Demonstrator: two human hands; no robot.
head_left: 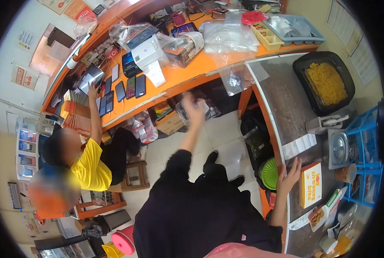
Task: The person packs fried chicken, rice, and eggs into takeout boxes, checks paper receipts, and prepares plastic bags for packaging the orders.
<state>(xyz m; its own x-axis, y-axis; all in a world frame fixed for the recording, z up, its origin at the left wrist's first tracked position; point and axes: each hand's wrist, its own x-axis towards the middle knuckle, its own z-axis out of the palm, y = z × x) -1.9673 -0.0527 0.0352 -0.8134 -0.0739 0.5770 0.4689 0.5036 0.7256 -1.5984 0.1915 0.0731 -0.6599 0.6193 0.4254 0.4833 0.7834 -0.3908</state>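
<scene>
Co-worker: one person in a yellow shirt (93,167) is sitting by the left end of the orange counter (174,80), a hand (93,90) reaching to one flat, glossy tablet (95,74).
Phones: I'm counting at least seven slim, glassy phones (131,87) lying towards the counter's left end, several near its front edge.
Printer: one boxy white printer (146,53) is standing beside them, a strip of receipt paper (154,75) spilling down its front.
Left hand: the wearer's left hand (194,112) is hanging in the air just off the orange counter's front edge, blurring; I can't tell how wide its fingers are standing or whether it is holding anything.
Bags: clear, crinkly plastic bags (230,38) are lying in a stack near the far right corner, too layered for counting.
Right hand: the wearer's right hand (290,174) is resting on the left edge of the grey counter (282,99), fingers loosely spread.
Box: one flat cardboard box (311,185), white and yellow-orange, is lying just beside those fingers, near that left edge.
Tray: one black, round-cornered tray (301,69) is holding grainy yellow rice (327,84) at the grey counter's far right corner.
Pan: one smooth steel pan (339,148) is sitting by the right edge.
</scene>
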